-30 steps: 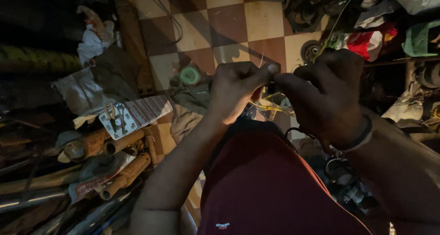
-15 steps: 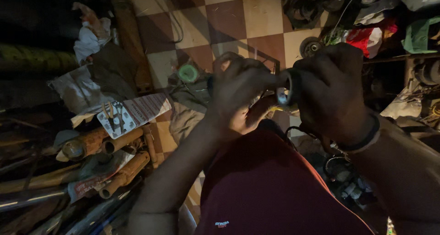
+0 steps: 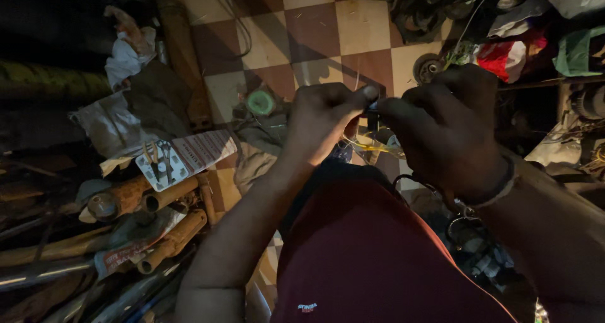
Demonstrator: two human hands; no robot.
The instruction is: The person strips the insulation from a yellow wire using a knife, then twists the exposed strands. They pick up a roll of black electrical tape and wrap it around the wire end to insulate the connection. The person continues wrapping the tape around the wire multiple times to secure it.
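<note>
Both hands meet above the checkered floor (image 3: 315, 30). Left hand (image 3: 324, 121) and right hand (image 3: 444, 124) fingers pinch a small dark part (image 3: 372, 112); the blue-lit piece seen earlier is hidden.

Card (image 3: 165, 162): we see a white blister pack with small dark tools on it, lying tilted on the clutter at the left, just above the pipes.
Striped pack (image 3: 203, 150): flat, red-and-white, with fine lines of print; it touches the card's right edge and juts onto the floor tiles.
Wrapper (image 3: 126, 248): crumpled printed paper, reddish and pale, among the pipes lower left.
</note>
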